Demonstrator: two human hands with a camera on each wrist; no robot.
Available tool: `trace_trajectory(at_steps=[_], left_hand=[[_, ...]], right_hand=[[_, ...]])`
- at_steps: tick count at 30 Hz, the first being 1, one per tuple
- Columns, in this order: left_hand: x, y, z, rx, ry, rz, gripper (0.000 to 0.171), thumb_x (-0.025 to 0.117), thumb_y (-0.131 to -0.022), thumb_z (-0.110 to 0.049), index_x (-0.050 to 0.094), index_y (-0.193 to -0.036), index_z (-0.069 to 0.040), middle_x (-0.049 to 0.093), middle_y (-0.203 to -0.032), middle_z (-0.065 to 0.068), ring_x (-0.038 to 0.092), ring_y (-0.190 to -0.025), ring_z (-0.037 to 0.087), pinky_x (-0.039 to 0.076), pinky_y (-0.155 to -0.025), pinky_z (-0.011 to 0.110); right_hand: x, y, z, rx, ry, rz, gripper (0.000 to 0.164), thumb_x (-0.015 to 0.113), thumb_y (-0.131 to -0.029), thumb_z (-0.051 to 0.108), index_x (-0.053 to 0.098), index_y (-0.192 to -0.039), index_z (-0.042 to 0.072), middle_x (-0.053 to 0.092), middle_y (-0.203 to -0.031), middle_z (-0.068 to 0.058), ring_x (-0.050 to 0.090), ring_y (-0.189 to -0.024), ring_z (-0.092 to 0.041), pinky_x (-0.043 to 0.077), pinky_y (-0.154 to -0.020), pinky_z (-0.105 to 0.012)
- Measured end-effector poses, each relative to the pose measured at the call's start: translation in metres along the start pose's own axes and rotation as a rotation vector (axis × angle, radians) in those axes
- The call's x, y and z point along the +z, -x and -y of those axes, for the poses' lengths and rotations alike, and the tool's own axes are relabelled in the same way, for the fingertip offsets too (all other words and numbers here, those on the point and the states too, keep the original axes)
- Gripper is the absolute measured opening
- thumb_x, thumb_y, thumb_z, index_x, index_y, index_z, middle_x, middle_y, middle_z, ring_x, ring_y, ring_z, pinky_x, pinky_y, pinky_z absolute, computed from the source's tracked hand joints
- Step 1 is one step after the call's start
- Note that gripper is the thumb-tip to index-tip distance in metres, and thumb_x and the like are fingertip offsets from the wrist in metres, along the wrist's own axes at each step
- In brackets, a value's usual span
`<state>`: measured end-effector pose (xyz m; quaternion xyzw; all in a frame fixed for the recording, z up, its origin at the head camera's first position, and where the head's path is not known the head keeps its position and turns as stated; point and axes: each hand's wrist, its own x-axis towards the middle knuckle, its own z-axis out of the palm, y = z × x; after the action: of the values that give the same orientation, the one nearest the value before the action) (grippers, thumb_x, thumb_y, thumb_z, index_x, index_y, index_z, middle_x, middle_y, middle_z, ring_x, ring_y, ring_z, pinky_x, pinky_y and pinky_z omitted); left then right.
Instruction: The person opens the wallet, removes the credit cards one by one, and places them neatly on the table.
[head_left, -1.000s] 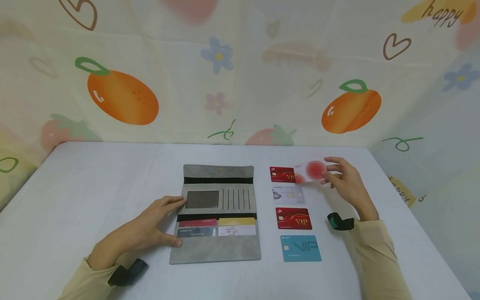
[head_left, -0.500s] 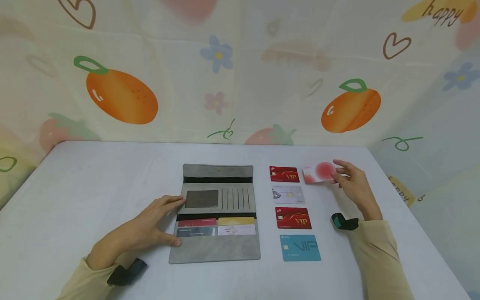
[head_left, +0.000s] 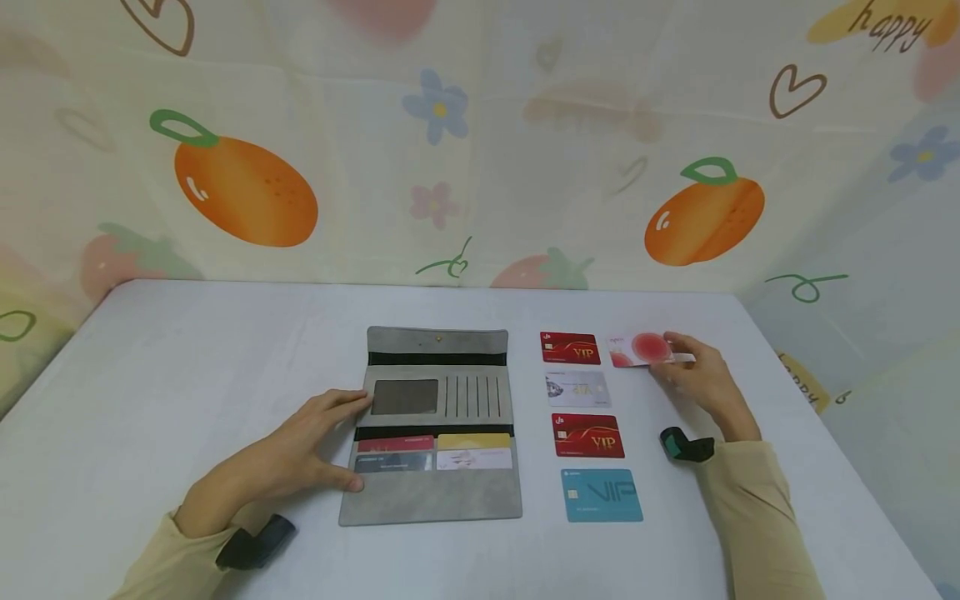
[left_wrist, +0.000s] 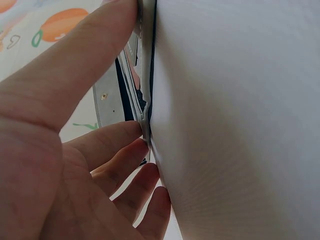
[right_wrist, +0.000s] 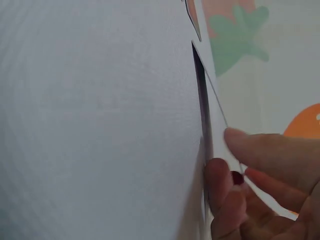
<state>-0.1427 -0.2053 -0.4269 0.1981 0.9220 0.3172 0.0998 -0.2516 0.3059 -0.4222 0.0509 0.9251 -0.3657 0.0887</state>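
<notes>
My right hand [head_left: 703, 382] pinches the right end of a white card [head_left: 624, 350] with a pink circle, thumb on one face and fingers on the other. That card is tilted, its far end low at the table; the right wrist view shows the card [right_wrist: 214, 107] almost edge-on. A grey wallet [head_left: 435, 502] lies unfolded in front of me, with several cards [head_left: 396, 462] in its lower slots. At its left edge my left hand [head_left: 288, 454] rests, thumb and fingers spread. In the left wrist view the fingertips touch the wallet's edge [left_wrist: 145, 100].
Right of the wallet runs a column of cards: a red VIP card [head_left: 570, 348], a silver one [head_left: 578, 389], another red one [head_left: 588, 436] and a teal one [head_left: 602, 496]. A fruit-patterned curtain [head_left: 480, 167] hangs behind the white table [head_left: 225, 358].
My right hand has drawn the pink-circle card rightward off the top red card and lowered it towards the table beside that card. The left hand and the wallet stay put.
</notes>
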Motion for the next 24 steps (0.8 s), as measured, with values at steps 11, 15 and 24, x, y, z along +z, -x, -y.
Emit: trace_trajectory(at_steps=[11, 15, 24], left_hand=[[0.0, 0.0, 0.0, 0.004, -0.002, 0.001, 0.102, 0.09, -0.066, -0.043, 0.044, -0.146, 0.0, 0.04, -0.149, 0.022, 0.034, -0.137, 0.046, 0.034, -0.106, 0.069], [0.0, 0.0, -0.001, -0.004, -0.007, 0.006, 0.103, 0.09, -0.066, -0.043, 0.043, -0.147, 0.0, 0.04, -0.15, 0.022, 0.034, -0.137, 0.047, 0.034, -0.106, 0.07], [0.0, 0.0, -0.001, -0.008, -0.011, 0.003, 0.103, 0.09, -0.066, -0.043, 0.043, -0.147, 0.0, 0.04, -0.15, 0.022, 0.034, -0.137, 0.047, 0.033, -0.107, 0.07]], right_hand=[[0.003, 0.001, 0.002, 0.003, 0.083, -0.025, 0.071, 0.061, -0.098, 0.03, 0.028, -0.153, -0.001, 0.038, -0.149, -0.032, 0.046, -0.124, -0.049, 0.048, -0.103, -0.057], [-0.002, 0.002, 0.003, -0.004, 0.115, -0.022, 0.069, 0.059, -0.099, 0.028, 0.028, -0.153, -0.002, 0.041, -0.146, -0.032, 0.048, -0.123, -0.05, 0.05, -0.1, -0.056], [-0.009, 0.008, 0.005, -0.013, 0.093, -0.017, 0.066, 0.057, -0.1, 0.029, 0.03, -0.154, 0.003, 0.044, -0.145, -0.03, 0.049, -0.123, -0.049, 0.051, -0.099, -0.057]])
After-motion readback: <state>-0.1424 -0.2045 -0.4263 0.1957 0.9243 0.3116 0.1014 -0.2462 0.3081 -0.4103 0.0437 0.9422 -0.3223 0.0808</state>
